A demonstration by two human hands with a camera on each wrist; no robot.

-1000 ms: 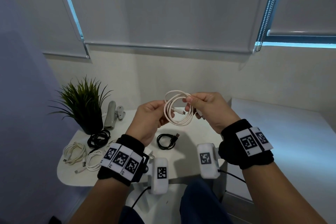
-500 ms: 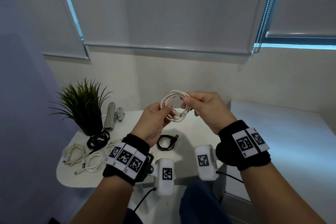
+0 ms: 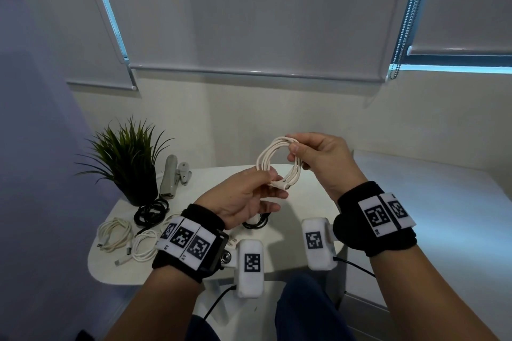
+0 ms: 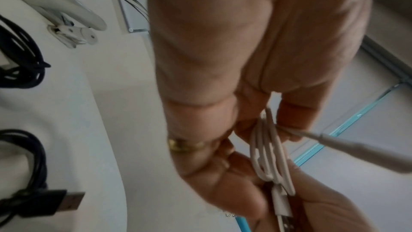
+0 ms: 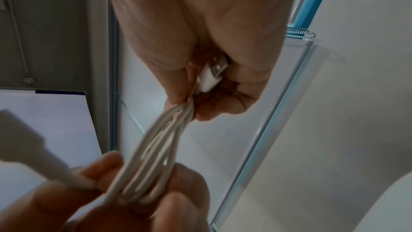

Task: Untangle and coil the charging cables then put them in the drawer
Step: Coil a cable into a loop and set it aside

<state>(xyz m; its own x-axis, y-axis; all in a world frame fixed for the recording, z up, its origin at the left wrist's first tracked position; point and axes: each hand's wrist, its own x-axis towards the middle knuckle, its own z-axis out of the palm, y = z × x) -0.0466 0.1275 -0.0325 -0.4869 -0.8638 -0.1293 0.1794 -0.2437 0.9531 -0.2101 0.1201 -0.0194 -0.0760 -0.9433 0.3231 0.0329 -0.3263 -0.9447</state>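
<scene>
both hands pinch the white coil [image 3: 277, 163] above the table [image 3: 310, 202]: right hand [image 3: 318, 163] at the top with one plug, left hand [image 3: 243, 196] at the bottom. better to tuck the loose plug [image 3: 281, 185] through, keeping the loops tight.

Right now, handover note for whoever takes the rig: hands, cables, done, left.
Left hand: pinches the lower side of the white coil, by a plug end.
Right hand: pinches the coil's top; a USB plug sits in its palm.
Coil is held in the air over the white table.
On the table: two white cables at the left, a black cable by the plant, another black one under the left hand.
Done: this cable is looped.
Left: stow it, coil any loose cables, put all away. No drawer in view.
</scene>
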